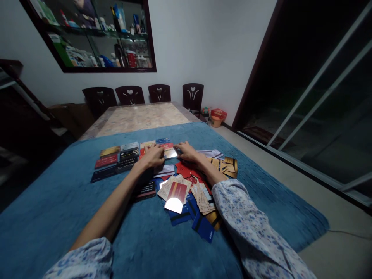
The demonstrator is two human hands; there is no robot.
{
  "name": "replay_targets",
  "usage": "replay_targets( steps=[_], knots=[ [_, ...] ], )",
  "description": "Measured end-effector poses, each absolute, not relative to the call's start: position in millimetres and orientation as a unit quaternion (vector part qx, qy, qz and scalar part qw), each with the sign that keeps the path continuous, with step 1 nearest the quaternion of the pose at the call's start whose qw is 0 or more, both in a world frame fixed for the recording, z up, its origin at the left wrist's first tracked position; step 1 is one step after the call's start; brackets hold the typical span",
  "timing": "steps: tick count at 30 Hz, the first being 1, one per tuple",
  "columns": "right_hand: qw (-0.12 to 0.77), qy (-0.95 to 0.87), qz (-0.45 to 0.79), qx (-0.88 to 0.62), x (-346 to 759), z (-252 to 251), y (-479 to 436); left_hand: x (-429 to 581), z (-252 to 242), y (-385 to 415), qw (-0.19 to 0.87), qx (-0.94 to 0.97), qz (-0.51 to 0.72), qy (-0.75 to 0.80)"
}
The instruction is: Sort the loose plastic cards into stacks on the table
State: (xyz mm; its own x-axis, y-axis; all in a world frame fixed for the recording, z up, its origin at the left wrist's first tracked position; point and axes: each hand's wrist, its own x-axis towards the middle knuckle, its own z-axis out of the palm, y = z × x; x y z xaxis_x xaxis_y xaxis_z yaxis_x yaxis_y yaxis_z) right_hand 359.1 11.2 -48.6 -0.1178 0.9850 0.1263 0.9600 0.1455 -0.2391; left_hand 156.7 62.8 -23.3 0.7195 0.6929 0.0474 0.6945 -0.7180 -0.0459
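Observation:
A red-and-white card [170, 150] lies between my hands at the far rows of cards. My left hand [154, 154] is at its left edge, fingers bent and closed, partly covering an orange card beside it. At the card's right edge, my right hand [186, 151] pinches with its fingertips. Left of my hands, cards lie in overlapping rows, among them a red card [106, 161], a gold card [109, 151] and a black card [129, 154]. Nearer me spreads a loose heap: a red card with a glare spot [178, 192], beige cards [202, 197] and blue cards [203, 228].
A blue cloth [69, 209] covers the near part of the long table [142, 116]. Gold cards [229, 166] lie by my right forearm. Several dark chairs [130, 95] stand at the far end. A glass sliding door [314, 100] is on the right.

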Motion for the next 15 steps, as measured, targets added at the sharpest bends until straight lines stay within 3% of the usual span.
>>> replay_targets(
  steps=[15],
  knots=[
    [0.126,-0.755,0.059,-0.641,358.1,-64.7,22.1,156.5,-30.5,65.8,0.016,-0.915,0.015,-0.403]
  ],
)
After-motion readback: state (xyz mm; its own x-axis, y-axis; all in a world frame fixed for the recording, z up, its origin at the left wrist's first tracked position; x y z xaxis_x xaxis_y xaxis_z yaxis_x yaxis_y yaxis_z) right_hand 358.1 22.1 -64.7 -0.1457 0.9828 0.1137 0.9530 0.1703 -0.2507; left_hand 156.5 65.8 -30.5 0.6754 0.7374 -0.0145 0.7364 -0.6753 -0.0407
